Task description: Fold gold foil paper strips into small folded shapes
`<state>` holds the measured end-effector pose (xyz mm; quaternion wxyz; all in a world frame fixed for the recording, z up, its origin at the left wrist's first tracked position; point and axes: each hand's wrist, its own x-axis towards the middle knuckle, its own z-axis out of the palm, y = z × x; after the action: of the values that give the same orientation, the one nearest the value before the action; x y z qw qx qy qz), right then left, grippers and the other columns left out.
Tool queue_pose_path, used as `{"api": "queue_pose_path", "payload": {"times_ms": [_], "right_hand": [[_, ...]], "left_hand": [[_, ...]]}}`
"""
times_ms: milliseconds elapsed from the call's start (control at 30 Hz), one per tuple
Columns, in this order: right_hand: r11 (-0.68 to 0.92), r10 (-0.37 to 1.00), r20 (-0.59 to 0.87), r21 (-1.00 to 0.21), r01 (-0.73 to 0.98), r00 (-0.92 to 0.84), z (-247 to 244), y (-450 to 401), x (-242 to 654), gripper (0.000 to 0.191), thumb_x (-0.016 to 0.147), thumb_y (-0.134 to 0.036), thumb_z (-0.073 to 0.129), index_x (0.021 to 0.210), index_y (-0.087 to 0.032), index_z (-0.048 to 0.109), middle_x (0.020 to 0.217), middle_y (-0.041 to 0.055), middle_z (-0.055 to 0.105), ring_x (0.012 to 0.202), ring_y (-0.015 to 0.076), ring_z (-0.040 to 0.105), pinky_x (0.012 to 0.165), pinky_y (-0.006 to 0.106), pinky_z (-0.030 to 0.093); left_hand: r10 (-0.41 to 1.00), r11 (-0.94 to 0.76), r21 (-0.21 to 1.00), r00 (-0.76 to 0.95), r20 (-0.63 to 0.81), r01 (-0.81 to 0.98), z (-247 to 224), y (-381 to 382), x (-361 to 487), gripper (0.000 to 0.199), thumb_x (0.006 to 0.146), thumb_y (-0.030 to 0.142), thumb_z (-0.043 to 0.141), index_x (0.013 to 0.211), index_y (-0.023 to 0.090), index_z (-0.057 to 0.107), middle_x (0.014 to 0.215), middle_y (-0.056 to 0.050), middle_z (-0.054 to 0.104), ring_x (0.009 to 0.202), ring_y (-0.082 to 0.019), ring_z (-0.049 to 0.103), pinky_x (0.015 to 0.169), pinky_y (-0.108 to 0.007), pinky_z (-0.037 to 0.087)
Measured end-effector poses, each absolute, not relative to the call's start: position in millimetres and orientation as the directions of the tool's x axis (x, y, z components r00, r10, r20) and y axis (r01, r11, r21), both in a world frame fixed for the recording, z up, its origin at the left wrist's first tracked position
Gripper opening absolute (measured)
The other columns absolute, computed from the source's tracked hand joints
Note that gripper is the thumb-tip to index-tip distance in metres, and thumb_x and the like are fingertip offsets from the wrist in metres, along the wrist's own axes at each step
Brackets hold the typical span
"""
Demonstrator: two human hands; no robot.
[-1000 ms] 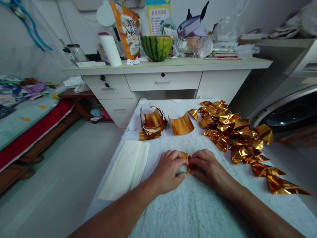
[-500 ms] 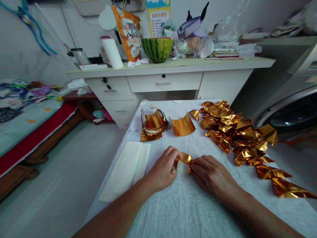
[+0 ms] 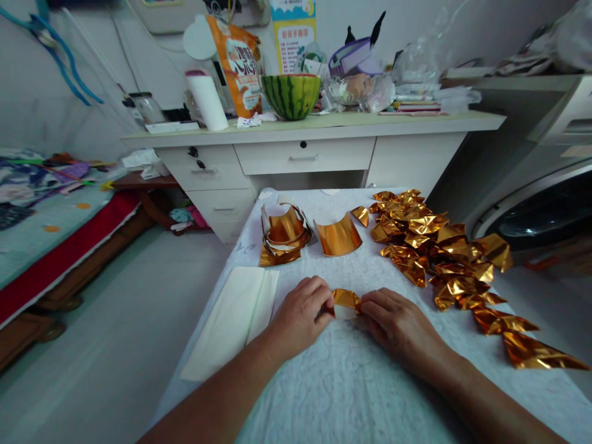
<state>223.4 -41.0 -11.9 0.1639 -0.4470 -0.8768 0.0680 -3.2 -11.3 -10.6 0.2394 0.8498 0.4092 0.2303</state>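
A small gold foil sheet (image 3: 346,299) with a white underside lies between my hands, partly folded, low over the cloth-covered table. My left hand (image 3: 303,314) pinches its left end, and my right hand (image 3: 395,320) grips the right end. Beyond them stands a curved gold sheet (image 3: 339,235). To its left is a stack of curled gold sheets (image 3: 285,231) with white edges. Folded gold foil pieces (image 3: 428,231) are heaped along the right side. White paper sheets (image 3: 231,320) lie flat left of my left hand. My fingertips partly hide the foil's ends.
Behind the table (image 3: 296,394) is a white drawer desk (image 3: 303,159) bearing a halved watermelon (image 3: 291,97), an orange pouch (image 3: 238,68) and a white roll (image 3: 208,102). A bed (image 3: 55,228) is at the left, a washing machine (image 3: 541,179) at the right.
The foil between my hands now lies flatter, with a straighter folded top edge. My left hand has shifted slightly left. The whole view has moved a little.
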Motion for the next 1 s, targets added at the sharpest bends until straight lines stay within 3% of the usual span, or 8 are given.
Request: {"api": "queue_pose_path", "payload": {"times_ms": [233, 400, 567, 833, 1000], "right_hand": [[0.558, 0.830, 0.195, -0.321, 0.765, -0.523, -15.4, -40.4, 220.6, 0.012, 0.088, -0.013, 0.053, 0.090, -0.018, 0.064, 0.089, 0.0080, 0.063, 0.082, 0.0216, 0.056, 0.075, 0.036, 0.047], [0.544, 0.835, 0.165, -0.381, 0.747, -0.524, -10.3, -41.0, 218.7, 0.017, 0.093, -0.016, 0.050, 0.086, -0.017, 0.066, 0.086, 0.0075, 0.061, 0.081, 0.0205, 0.055, 0.073, 0.033, 0.046], [0.488, 0.861, 0.114, -0.460, 0.742, -0.496, -6.7, -39.9, 218.5, 0.022, 0.096, -0.020, 0.047, 0.083, -0.017, 0.065, 0.080, 0.0058, 0.059, 0.077, 0.0187, 0.055, 0.069, 0.030, 0.044], [0.445, 0.883, 0.120, -0.522, 0.727, -0.454, -8.6, -39.1, 218.2, 0.017, 0.092, -0.014, 0.049, 0.084, -0.018, 0.063, 0.082, 0.0051, 0.058, 0.079, 0.0185, 0.054, 0.070, 0.030, 0.042], [0.421, 0.896, 0.114, -0.524, 0.740, -0.429, -10.9, -37.7, 216.5, 0.018, 0.094, -0.018, 0.047, 0.082, -0.017, 0.061, 0.081, 0.0053, 0.058, 0.079, 0.0192, 0.053, 0.070, 0.031, 0.041]], "left_hand": [[0.720, -0.675, 0.455, 0.653, 0.234, 0.581, -13.1, -12.3, -3.6, 0.011, 0.087, 0.010, 0.055, 0.081, 0.019, 0.059, 0.087, -0.001, 0.062, 0.087, -0.017, 0.055, 0.078, -0.028, 0.044], [0.657, -0.737, 0.398, 0.717, 0.233, 0.546, -12.1, -13.0, -2.8, 0.011, 0.090, 0.014, 0.053, 0.081, 0.018, 0.058, 0.083, -0.002, 0.063, 0.085, -0.018, 0.055, 0.077, -0.030, 0.043], [0.693, -0.707, 0.424, 0.677, 0.250, 0.566, -14.2, -12.6, -2.0, 0.015, 0.093, 0.016, 0.051, 0.078, 0.017, 0.056, 0.077, -0.002, 0.061, 0.077, -0.017, 0.054, 0.071, -0.029, 0.042], [0.770, -0.604, 0.518, 0.611, 0.184, 0.605, -16.4, -13.8, -1.4, 0.005, 0.084, 0.017, 0.064, 0.084, 0.019, 0.060, 0.083, -0.001, 0.061, 0.085, -0.018, 0.053, 0.076, -0.029, 0.041], [0.794, -0.561, 0.530, 0.594, 0.129, 0.636, -15.0, -13.5, 0.6, 0.007, 0.088, 0.019, 0.060, 0.081, 0.019, 0.062, 0.081, -0.001, 0.060, 0.085, -0.018, 0.054, 0.075, -0.029, 0.042]]}}
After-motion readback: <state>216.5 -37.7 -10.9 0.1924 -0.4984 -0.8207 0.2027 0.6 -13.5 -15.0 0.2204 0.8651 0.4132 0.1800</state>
